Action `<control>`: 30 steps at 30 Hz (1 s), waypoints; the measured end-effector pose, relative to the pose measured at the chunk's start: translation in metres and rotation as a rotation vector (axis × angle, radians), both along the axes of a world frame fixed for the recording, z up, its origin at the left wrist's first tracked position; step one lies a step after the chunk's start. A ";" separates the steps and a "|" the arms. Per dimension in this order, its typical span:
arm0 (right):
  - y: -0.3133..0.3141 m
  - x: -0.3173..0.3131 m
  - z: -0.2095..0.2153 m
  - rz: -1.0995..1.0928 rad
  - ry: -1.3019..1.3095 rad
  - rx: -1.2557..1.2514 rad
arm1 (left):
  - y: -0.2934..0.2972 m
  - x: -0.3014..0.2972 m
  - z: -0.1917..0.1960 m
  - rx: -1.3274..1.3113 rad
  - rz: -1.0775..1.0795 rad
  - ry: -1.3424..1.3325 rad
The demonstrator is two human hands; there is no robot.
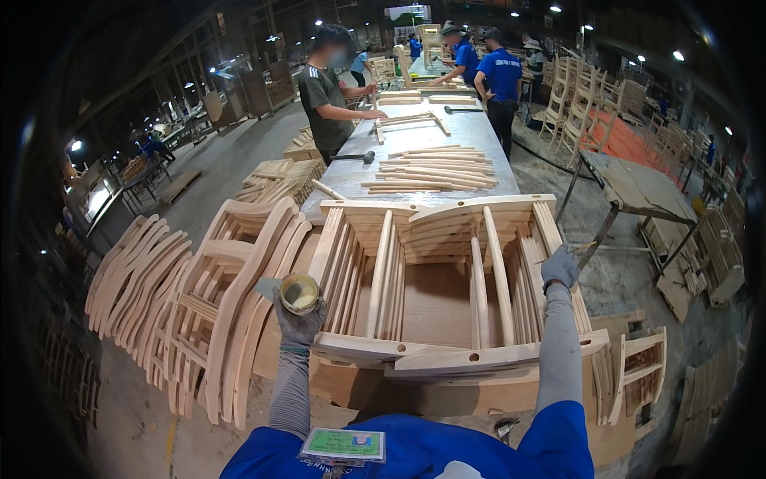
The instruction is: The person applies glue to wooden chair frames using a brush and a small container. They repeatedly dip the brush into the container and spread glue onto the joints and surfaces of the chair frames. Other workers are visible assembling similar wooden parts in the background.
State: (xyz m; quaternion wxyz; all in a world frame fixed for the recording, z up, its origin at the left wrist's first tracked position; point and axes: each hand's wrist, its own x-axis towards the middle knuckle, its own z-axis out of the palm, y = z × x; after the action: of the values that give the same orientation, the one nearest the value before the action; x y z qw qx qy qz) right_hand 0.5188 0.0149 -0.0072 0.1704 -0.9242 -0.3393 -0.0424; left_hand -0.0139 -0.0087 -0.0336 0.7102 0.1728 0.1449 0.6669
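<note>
- Left hand (299,319), lower left of centre, grips a small round glue pot (299,292).
- Right hand (560,267), right of centre, pinches a thin brush (576,249) over the wooden chair frames (435,279), whose rails run up-frame between both hands.

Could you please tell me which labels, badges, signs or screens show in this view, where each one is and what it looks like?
Badge: a rectangular card in a clear sleeve, green with a small photo patch, hanging on the blue shirt at the bottom edge.
Sign or screen: a pale bright rectangle high on the far wall, top centre; too small to tell which.
Shirt print: white lettering across the back of a co-worker's blue shirt, far end of the long table.
</note>
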 end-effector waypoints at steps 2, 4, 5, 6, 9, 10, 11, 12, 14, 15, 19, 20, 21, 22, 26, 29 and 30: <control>0.001 -0.002 0.001 0.012 0.001 -0.013 | -0.001 -0.001 0.000 -0.008 0.008 -0.004; 0.000 0.003 0.000 0.007 -0.045 -0.026 | 0.001 0.000 0.000 -0.008 0.004 -0.010; 0.000 0.006 -0.001 0.005 -0.067 -0.032 | 0.001 0.001 0.000 -0.006 0.002 -0.011; 0.000 0.005 -0.001 0.007 -0.068 -0.038 | 0.001 0.000 0.000 -0.004 0.005 -0.009; 0.002 0.004 -0.002 0.012 -0.064 -0.051 | 0.000 -0.002 0.000 0.027 -0.003 0.000; 0.002 0.004 -0.002 0.012 -0.057 -0.054 | 0.000 -0.001 0.001 0.031 -0.003 -0.001; 0.003 0.003 -0.002 0.012 -0.051 -0.056 | 0.000 -0.001 0.001 0.036 -0.004 -0.003; 0.002 0.004 -0.003 0.013 -0.060 -0.046 | 0.000 0.000 0.001 0.041 -0.006 -0.007; 0.001 0.005 -0.005 0.015 -0.079 -0.026 | 0.001 0.003 0.001 0.014 -0.005 -0.035; 0.001 0.006 -0.006 0.018 -0.083 -0.023 | 0.001 0.002 0.000 0.005 -0.003 -0.048; 0.002 0.004 -0.006 0.024 -0.092 -0.022 | 0.003 -0.006 -0.005 0.064 -0.043 -0.063; 0.003 0.002 -0.006 0.025 -0.093 -0.024 | 0.002 -0.008 -0.006 0.063 -0.041 -0.057; 0.003 0.003 -0.006 0.022 -0.072 -0.021 | 0.002 -0.007 -0.007 0.062 -0.047 -0.053; 0.003 0.004 -0.005 0.020 -0.050 -0.019 | 0.003 -0.007 -0.007 0.067 -0.038 -0.054; 0.001 0.010 -0.007 -0.004 -0.073 0.013 | 0.006 0.000 -0.006 0.068 -0.043 -0.071; 0.003 0.003 -0.006 0.013 -0.057 0.005 | 0.002 -0.006 -0.006 0.051 -0.036 -0.066; 0.003 0.004 -0.006 0.010 -0.061 0.003 | 0.004 -0.006 -0.006 0.049 -0.039 -0.067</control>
State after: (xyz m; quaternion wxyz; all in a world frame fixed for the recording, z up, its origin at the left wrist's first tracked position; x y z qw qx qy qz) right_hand 0.5228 0.0176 -0.0130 0.1614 -0.9204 -0.3490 -0.0704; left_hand -0.0197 -0.0052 -0.0397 0.7233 0.1704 0.1012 0.6615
